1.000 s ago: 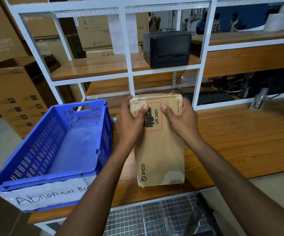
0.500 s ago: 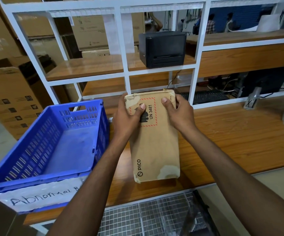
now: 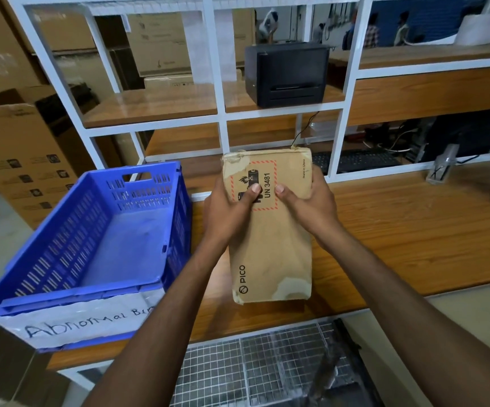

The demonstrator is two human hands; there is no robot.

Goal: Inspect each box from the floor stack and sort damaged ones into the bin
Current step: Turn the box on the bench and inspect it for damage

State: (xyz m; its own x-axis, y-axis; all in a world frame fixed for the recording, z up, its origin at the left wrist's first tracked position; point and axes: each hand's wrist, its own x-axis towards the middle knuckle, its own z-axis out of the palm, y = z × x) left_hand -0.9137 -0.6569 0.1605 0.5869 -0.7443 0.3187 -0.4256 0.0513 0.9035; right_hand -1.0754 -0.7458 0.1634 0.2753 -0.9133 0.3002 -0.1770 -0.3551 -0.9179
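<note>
The left hand and right hand gripped the box, marked PICO and UN 3481; left of them sat the bin, labelled "Abnormal".

Left: blue slotted plastic crate, we enter from above | Ahead: white metal shelf frame blocks | Right: brown wooden tabletop passable

A box was over the table, right of the bin; a printer sat on the far shelf.
</note>
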